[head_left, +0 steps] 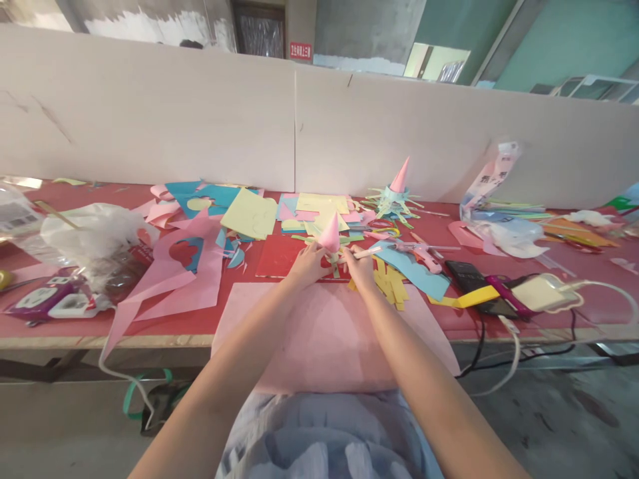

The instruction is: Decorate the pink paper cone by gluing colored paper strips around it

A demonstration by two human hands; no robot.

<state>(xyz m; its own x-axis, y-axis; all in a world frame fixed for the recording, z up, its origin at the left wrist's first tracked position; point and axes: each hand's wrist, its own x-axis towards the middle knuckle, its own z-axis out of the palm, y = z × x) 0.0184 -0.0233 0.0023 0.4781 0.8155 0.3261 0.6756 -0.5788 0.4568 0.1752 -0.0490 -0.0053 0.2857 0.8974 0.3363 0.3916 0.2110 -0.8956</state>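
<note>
A small paper craft with a pink cone (330, 234) on top stands upright in front of me, pale green strips spreading from its base. My left hand (308, 263) is closed on its left side, fingertips at the foot of the cone. My right hand (359, 267) grips a whitish pen (368, 253) close to the craft's right side. Fingers partly hide the craft's lower part. Behind and to the right, a similar paper craft (394, 199) has a pink cone, a blue band and pale strips. Under the hands lies a red sheet (277, 256).
Yellow paper strips (391, 285) and a blue paper piece (417, 269) lie right of my hands, with a pink glue gun (426, 258) and a phone (472, 283) beyond. Pink paper scraps (200, 293) and a plastic bag (94, 233) lie left. A white partition (200, 120) rises behind.
</note>
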